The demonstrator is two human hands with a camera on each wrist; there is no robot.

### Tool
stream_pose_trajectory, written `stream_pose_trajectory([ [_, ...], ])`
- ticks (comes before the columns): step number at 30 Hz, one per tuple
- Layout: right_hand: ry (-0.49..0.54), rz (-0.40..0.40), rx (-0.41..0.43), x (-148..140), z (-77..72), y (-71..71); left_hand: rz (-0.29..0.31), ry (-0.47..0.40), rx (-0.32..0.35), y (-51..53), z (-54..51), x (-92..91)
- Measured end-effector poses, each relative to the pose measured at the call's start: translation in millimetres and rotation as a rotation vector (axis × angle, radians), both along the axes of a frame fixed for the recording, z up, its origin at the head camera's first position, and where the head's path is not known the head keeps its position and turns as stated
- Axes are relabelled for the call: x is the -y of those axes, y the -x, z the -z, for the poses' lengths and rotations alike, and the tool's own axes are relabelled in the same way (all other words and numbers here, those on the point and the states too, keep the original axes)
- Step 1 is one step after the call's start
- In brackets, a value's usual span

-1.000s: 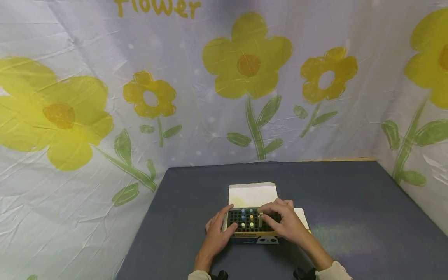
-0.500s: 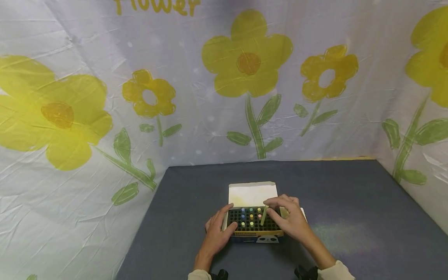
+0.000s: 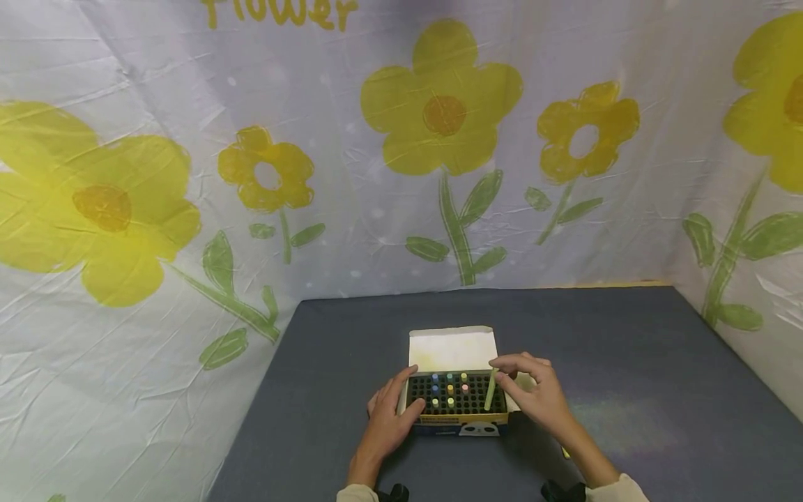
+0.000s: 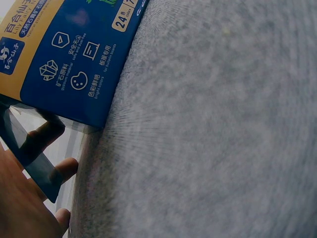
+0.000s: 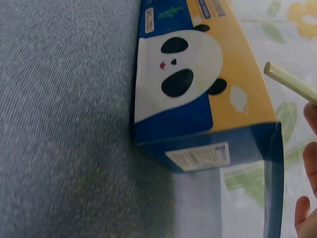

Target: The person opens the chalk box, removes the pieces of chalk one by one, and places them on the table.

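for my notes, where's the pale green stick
In the head view, the right hand pinches the green stick over the right end of the box.

On my head feed I saw the right hand [image 3: 536, 394] travel rightward over the last second, from above the middle of the box [image 3: 439, 420], low in the center of the frame, to its right end. The pale green stick [image 3: 491, 389] pinched in it went along, passing from nearly upright to leaning, top toward the right. I watched the pink stick [image 3: 465, 389] come out from behind the hand. The right sleeve [image 3: 617, 489] slid rightward along the frame's bottom edge, and the side flap [image 3: 512, 404] became mostly covered by the hand.
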State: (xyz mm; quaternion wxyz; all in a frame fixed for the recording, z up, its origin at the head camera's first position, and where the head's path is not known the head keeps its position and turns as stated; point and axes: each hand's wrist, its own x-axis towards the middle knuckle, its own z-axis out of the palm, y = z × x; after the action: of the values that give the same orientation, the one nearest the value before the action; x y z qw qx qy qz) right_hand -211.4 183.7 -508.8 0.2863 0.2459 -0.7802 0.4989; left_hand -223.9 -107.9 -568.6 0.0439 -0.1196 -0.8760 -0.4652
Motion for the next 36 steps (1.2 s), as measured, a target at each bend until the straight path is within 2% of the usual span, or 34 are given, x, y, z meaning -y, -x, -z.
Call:
stream_pose_trajectory([
  [10,0.031,-0.015,0.052,-18,2.5,-4.5,-0.004,0.002,0.011,-0.8,-4.1,-0.7],
  [15,0.042,0.013,0.121,-26,3.9,-9.1,0.0,-0.002,0.016,-1.5,-5.0,-0.9],
  [23,0.092,0.028,0.139,-37,9.1,-12.4,-0.002,-0.003,0.007,-1.3,-4.1,-0.7],
  [31,0.105,0.082,0.228,-51,10.6,-19.1,0.001,-0.002,0.004,-1.2,-1.8,-0.9],
  [36,0.099,0.109,0.254,-62,13.9,-24.3,0.001,0.007,-0.004,-1.1,-0.6,-0.7],
])
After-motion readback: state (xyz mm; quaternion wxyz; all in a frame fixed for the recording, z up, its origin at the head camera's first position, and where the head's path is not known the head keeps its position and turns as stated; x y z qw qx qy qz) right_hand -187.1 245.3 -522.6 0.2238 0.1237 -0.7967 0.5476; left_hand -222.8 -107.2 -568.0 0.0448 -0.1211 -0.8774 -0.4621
